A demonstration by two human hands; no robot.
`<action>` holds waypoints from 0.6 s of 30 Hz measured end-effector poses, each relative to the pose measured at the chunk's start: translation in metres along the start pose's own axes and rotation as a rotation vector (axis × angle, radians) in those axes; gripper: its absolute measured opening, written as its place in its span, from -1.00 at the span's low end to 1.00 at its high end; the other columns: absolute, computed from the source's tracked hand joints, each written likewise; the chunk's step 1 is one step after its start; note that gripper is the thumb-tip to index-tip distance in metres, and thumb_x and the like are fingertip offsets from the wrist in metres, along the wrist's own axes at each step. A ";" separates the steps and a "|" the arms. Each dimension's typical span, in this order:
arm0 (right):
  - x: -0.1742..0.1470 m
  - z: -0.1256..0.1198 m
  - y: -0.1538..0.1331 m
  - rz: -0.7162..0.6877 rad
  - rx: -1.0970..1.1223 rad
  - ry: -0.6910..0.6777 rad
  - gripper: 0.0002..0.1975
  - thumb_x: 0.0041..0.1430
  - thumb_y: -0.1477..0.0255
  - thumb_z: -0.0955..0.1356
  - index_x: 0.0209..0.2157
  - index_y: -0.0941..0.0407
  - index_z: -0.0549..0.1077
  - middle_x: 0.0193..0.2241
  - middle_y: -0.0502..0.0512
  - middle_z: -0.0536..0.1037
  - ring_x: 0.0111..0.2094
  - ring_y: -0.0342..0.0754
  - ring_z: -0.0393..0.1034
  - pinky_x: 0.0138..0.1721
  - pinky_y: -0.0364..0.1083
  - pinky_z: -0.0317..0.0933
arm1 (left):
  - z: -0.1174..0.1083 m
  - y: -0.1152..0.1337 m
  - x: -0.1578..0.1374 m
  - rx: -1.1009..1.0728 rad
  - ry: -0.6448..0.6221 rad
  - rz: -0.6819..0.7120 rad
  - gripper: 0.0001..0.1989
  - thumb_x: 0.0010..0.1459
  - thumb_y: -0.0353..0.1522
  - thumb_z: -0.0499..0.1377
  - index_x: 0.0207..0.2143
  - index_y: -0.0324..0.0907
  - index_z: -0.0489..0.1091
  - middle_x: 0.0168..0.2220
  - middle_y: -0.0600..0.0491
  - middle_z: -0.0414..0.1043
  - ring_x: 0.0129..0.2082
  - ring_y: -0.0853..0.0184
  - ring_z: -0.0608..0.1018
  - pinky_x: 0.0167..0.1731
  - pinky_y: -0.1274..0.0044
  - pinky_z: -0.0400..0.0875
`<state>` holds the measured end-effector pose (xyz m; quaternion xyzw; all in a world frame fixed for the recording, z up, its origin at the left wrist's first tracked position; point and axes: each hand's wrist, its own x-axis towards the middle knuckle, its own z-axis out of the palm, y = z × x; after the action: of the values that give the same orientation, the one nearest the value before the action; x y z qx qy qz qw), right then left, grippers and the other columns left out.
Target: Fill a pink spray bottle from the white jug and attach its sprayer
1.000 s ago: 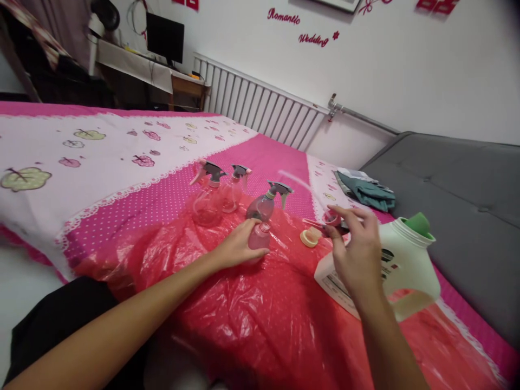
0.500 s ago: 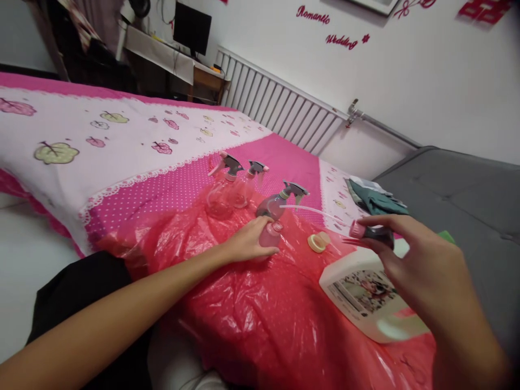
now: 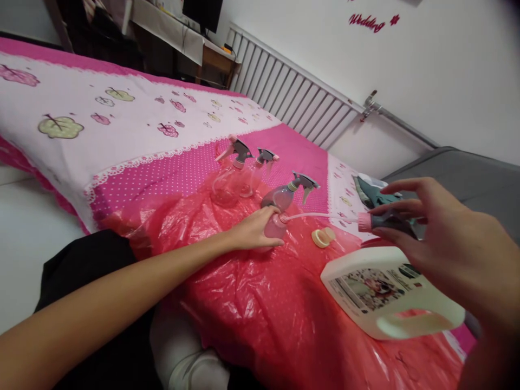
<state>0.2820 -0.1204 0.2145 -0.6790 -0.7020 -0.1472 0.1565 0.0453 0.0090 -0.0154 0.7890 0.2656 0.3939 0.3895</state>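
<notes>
My left hand [image 3: 257, 230] is wrapped round a small translucent pink bottle [image 3: 277, 226] with its mouth uncovered. In my right hand [image 3: 442, 233] is a spray head [image 3: 384, 222] with a pink collar and dark body, held sideways. Its thin clear dip tube [image 3: 320, 215] stretches left, and the tip is at the bottle's mouth; I cannot tell how far inside it is. Just behind the left hand stands a grey-topped spray bottle [image 3: 280, 196]. Below my right hand lies a large white jug [image 3: 390, 292] with a picture label and a handle.
Two more spray bottles [image 3: 227, 176] [image 3: 254, 173] stand farther back. A cream cap [image 3: 323, 236] lies between the small bottle and the jug. Crumpled red plastic sheeting [image 3: 244, 287] covers the near bed. Folded clothes [image 3: 371, 192] lie near the grey headboard [image 3: 450, 173].
My right hand has brought the spray head level, and the tube's tip has come to the bottle's mouth. My left hand keeps its hold. The camera view has shifted slightly.
</notes>
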 end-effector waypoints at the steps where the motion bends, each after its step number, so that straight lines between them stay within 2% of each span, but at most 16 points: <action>1: 0.002 0.000 -0.007 0.055 -0.051 -0.027 -0.53 0.09 0.29 0.50 0.06 -0.10 0.47 -0.23 0.07 0.74 -0.41 0.10 0.55 -0.46 -0.02 0.16 | -0.001 0.001 0.000 -0.008 -0.009 0.001 -0.28 0.10 -0.11 0.49 0.23 -0.13 0.37 0.26 -0.26 0.47 0.27 -0.16 0.53 0.32 0.09 0.38; 3: 0.007 0.001 -0.024 0.098 -0.125 -0.085 -0.54 0.06 0.33 0.51 0.03 -0.08 0.48 -0.18 0.01 0.74 -0.32 0.14 0.59 -0.37 0.00 0.21 | -0.005 0.004 0.000 -0.028 -0.030 -0.001 -0.32 0.18 -0.05 0.44 0.23 -0.13 0.38 0.26 -0.24 0.47 0.27 -0.13 0.52 0.32 0.09 0.37; 5: 0.012 0.005 -0.041 0.057 -0.143 -0.155 -0.61 0.13 0.40 0.48 0.00 -0.08 0.48 -0.19 -0.07 0.74 -0.24 0.13 0.59 -0.29 0.01 0.21 | -0.009 0.006 0.000 -0.050 -0.053 -0.009 -0.41 0.34 0.03 0.31 0.21 -0.14 0.39 0.23 -0.22 0.49 0.24 -0.08 0.54 0.31 0.12 0.37; 7: 0.017 0.012 -0.056 0.022 -0.174 -0.235 -0.68 0.21 0.46 0.47 -0.01 -0.06 0.49 -0.22 -0.09 0.73 -0.26 0.09 0.56 -0.26 0.00 0.16 | -0.013 0.009 0.002 -0.077 -0.078 -0.015 -0.47 0.45 0.07 0.16 0.17 -0.14 0.42 0.16 -0.18 0.52 0.18 -0.03 0.57 0.28 0.17 0.40; 10: 0.024 0.027 -0.069 -0.047 -0.175 -0.233 -0.67 0.21 0.56 0.47 -0.02 -0.02 0.53 -0.23 -0.04 0.71 -0.27 0.05 0.52 -0.24 -0.03 0.07 | -0.016 0.010 0.004 -0.127 -0.106 -0.004 -0.47 0.51 0.10 0.05 0.12 -0.11 0.46 0.13 -0.15 0.55 0.18 0.01 0.57 0.28 0.23 0.41; 13: 0.030 0.042 -0.074 -0.170 -0.129 -0.233 -0.67 0.25 0.64 0.41 -0.03 0.01 0.57 -0.30 0.00 0.67 -0.28 0.02 0.50 -0.22 -0.04 0.03 | -0.015 0.008 0.007 -0.179 -0.110 0.018 -0.43 0.55 0.11 -0.07 0.11 -0.10 0.47 0.19 -0.15 0.55 0.25 0.01 0.54 0.36 0.20 0.33; 18: 0.036 0.062 -0.080 -0.270 -0.046 -0.229 -0.64 0.32 0.62 0.37 0.03 -0.02 0.61 -0.03 0.07 0.65 -0.16 -0.01 0.52 -0.15 -0.03 0.08 | -0.012 0.001 0.009 -0.232 -0.091 0.030 -0.41 0.57 0.07 -0.14 0.10 -0.14 0.48 0.22 -0.17 0.56 0.26 0.01 0.55 0.40 0.14 0.31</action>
<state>0.1996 -0.0643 0.1735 -0.5943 -0.7964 -0.1047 0.0387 0.0402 0.0199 -0.0058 0.7595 0.1886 0.3918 0.4839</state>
